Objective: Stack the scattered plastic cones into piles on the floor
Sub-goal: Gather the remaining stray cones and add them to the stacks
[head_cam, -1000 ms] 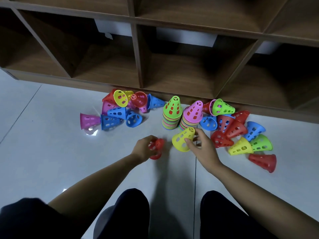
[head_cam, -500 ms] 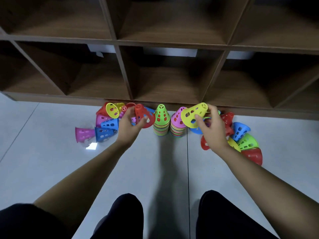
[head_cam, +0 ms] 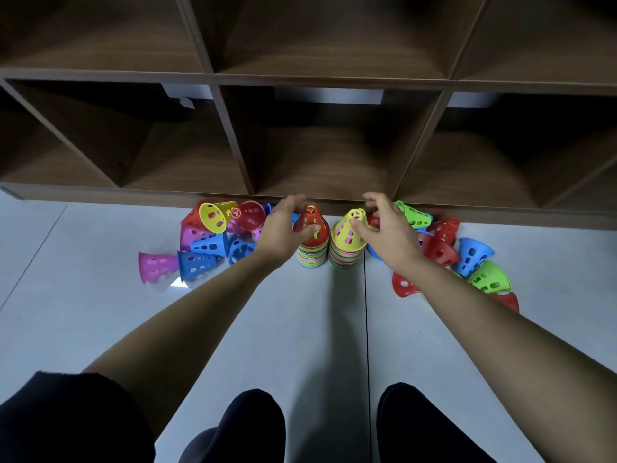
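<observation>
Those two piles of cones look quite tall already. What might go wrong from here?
Each thumb seems to touch a top cone: the left hand on the red cone, the right hand on the yellow cone. The left pile and right pile stand almost touching, so a sideways nudge might tip one into the other. A stray cone lies by the right forearm and may get knocked away.

Glossy plastic cones (head_cam: 347, 228), wood-grain shelf (head_cam: 320, 162)
</observation>
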